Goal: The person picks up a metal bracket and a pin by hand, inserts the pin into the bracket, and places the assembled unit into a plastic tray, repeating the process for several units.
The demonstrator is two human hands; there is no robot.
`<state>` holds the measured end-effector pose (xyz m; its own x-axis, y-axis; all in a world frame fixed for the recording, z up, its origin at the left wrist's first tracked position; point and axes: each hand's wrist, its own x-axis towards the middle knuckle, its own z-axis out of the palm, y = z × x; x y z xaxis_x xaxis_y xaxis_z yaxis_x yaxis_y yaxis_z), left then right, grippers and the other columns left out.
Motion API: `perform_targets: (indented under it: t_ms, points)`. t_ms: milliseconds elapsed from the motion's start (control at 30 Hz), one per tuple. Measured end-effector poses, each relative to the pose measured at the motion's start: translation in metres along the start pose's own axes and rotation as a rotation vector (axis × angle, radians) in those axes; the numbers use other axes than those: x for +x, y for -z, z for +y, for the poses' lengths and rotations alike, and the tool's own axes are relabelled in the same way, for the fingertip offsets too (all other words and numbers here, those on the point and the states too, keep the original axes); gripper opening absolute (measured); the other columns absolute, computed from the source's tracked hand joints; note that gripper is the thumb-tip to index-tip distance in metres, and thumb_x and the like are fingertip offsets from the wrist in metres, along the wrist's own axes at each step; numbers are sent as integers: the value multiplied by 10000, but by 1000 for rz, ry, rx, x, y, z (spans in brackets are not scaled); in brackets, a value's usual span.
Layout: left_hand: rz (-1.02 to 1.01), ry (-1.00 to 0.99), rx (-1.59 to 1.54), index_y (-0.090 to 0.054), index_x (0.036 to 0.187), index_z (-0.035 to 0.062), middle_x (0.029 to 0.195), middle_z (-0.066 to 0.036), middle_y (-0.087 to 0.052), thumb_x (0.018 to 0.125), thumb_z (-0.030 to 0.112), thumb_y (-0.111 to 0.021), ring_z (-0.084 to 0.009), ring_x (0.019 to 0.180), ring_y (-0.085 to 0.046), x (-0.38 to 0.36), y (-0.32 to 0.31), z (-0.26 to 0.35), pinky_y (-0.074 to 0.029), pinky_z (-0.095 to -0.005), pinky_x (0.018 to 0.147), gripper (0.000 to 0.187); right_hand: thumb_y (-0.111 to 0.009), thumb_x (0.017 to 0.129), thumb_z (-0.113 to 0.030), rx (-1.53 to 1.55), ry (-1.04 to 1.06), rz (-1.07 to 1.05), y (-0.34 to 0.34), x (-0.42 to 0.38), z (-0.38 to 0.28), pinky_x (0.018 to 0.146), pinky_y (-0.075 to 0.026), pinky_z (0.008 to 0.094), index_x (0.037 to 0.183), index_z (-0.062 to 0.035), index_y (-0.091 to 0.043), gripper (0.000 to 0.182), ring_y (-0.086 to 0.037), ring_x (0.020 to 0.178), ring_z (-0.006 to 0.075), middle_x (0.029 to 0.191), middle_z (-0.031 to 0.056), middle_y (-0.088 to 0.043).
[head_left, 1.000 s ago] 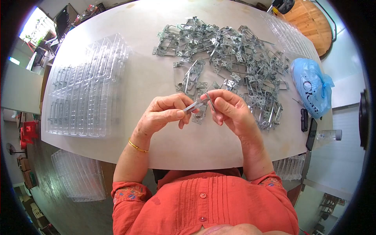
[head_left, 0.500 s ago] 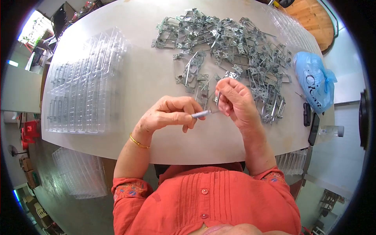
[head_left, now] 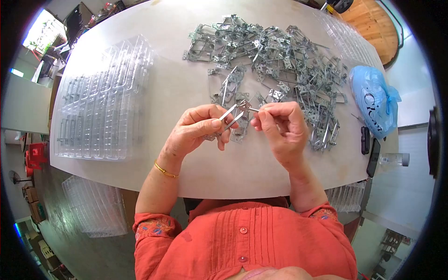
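In front of my chest, my left hand [head_left: 193,128] pinches a metal bracket [head_left: 228,113] between thumb and fingers. Two narrow bars of the bracket stick out to the upper right. My right hand [head_left: 284,130] has thumb and forefinger closed on a thin metal rod [head_left: 252,109] at the bracket's far end. Just beyond both hands spreads a pile of similar metal brackets [head_left: 275,53], tangled together. A few loose brackets [head_left: 228,84] lie nearest my left fingers, partly hidden by them.
Stacked clear plastic trays [head_left: 100,107], with metal pieces in some slots, stand on the left of the white table [head_left: 172,84]. More clear trays [head_left: 347,37] lie at the far right. A blue plastic bag [head_left: 373,98], a black phone [head_left: 373,157] and a clear bottle [head_left: 394,157] are on the right.
The bracket has turned so its two bars now show, pointing up and right. My right hand has moved slightly down and right, its fingers now on the thin rod.
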<state>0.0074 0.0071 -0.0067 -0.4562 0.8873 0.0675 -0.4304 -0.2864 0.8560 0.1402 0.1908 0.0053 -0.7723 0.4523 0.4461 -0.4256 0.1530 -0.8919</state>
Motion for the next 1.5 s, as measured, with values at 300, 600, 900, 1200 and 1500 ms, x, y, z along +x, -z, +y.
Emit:
perform_targets:
  t_ms: [300, 600, 900, 1200, 1500]
  points:
    - [-70, -19, 124, -662, 899, -40, 1071, -218, -660, 971, 196, -657, -212, 781, -677, 1, 3, -1, -582, -335, 659, 247, -696, 905, 69, -298, 137, -94, -6, -3, 5, 666, -584, 266, 999, -12, -551, 191, -715, 780, 159, 957, 123, -692]
    - [131, -86, 187, -639, 968, -23, 1154, -173, -639, 914, 93, -732, -179, 843, -676, 1, 0, 1, -585, -331, 774, 158, -582, 1003, -7, 159, -97, 12, -2, 8, -8, 788, -585, 295, 1037, -12, -509, 80, -704, 897, 180, 1047, 147, -662]
    - [198, -292, 620, -569, 1163, -4, 1149, -93, -616, 841, -69, -760, -110, 919, -628, 3, -8, -10, -538, -249, 782, 380, -680, 981, -96, 214, -387, -93, 2, 7, -3, 694, -585, 262, 965, -23, -532, 166, -699, 841, 150, 997, 118, -668]
    - [160, -362, 829, -556, 1209, -3, 1157, -62, -619, 816, -66, -787, -102, 929, -630, 3, -11, -19, -543, -251, 812, 460, -659, 981, -51, 159, -442, -68, -6, 3, -6, 700, -601, 270, 953, -27, -526, 139, -723, 887, 169, 987, 134, -707]
    - [119, -212, 336, -523, 1287, -29, 1240, -117, -619, 965, 29, -649, -181, 1093, -643, 0, -11, -8, -530, -330, 959, 350, -630, 976, 19, 158, -226, -33, -5, 2, -3, 758, -610, 274, 968, -30, -504, 135, -712, 926, 160, 983, 93, -625]
